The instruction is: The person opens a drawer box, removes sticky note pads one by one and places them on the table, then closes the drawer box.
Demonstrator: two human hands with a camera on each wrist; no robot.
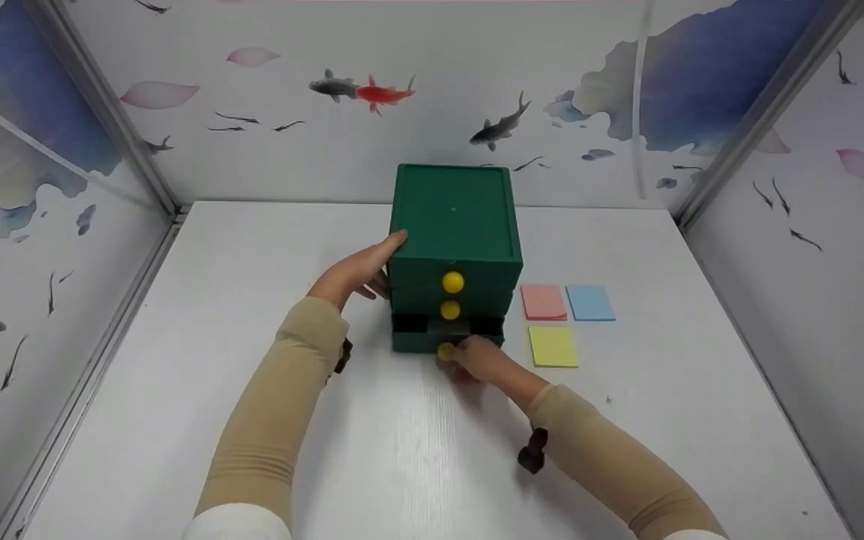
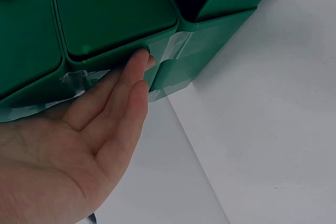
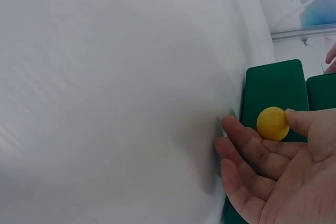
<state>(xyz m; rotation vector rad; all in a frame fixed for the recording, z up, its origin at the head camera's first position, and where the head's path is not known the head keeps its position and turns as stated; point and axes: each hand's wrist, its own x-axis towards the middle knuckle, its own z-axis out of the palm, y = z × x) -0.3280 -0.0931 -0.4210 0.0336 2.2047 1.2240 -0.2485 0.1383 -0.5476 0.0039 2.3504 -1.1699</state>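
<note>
A green cabinet (image 1: 453, 217) of three stacked drawers stands on the white table, each drawer front bearing a round yellow knob. The bottom drawer (image 1: 413, 343) is pulled partway out, and dark gaps show behind its front. At its yellow knob (image 3: 272, 123), the thumb and index finger of my right hand (image 1: 486, 360) pinch, the other fingers loosely bent below. My left hand (image 1: 361, 271) rests against the cabinet's left side, thumb at the top edge. In the left wrist view its fingers lie fairly straight along the side, near strips of clear tape (image 2: 176, 45).
Right of the cabinet lie three pads of sticky notes: pink (image 1: 543, 303), blue (image 1: 590, 303) and yellow (image 1: 553, 346). Walls printed with fish (image 1: 501, 127) and petals enclose the white table (image 1: 402, 465) at the back and both sides.
</note>
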